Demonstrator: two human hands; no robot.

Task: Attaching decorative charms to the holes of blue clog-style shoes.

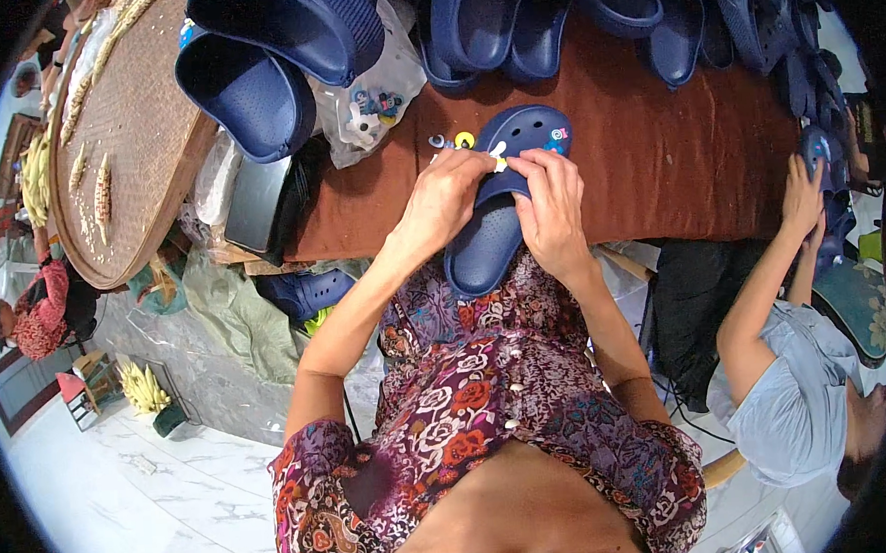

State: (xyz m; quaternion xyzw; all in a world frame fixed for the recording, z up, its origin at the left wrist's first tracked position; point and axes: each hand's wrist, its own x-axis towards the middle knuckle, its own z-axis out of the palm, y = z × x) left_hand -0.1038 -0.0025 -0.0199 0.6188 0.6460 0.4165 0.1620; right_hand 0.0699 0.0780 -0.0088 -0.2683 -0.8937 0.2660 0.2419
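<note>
Brown cloth covers the table (658,165) before us, and white marbled floor (104,495) shows at seven o'clock. We hold a navy clog (495,214) at the table's near edge, its heel hanging toward our flowered blouse (489,394) and its toe pointing to twelve o'clock. Our left hand (441,198) is closed on the clog's left rim, thumb and fingers pinched at a small white charm (498,156) on the perforated upper. Our right hand (552,206) grips the clog from the right side, its fingertips meeting the left hand's at that same charm. A coloured charm (557,137) already sits on the toe at one o'clock of the grip. Just beside the toe, at eleven o'clock, a yellow charm (465,139) lies on the cloth. Farther out at eleven o'clock lies a clear bag of charms (373,95), with more navy clogs (253,86) piled along the far side of the table. A round woven tray (135,132) stands at ten o'clock. At three o'clock another person in a pale blue shirt (790,398) reaches both hands up to a clog.
</note>
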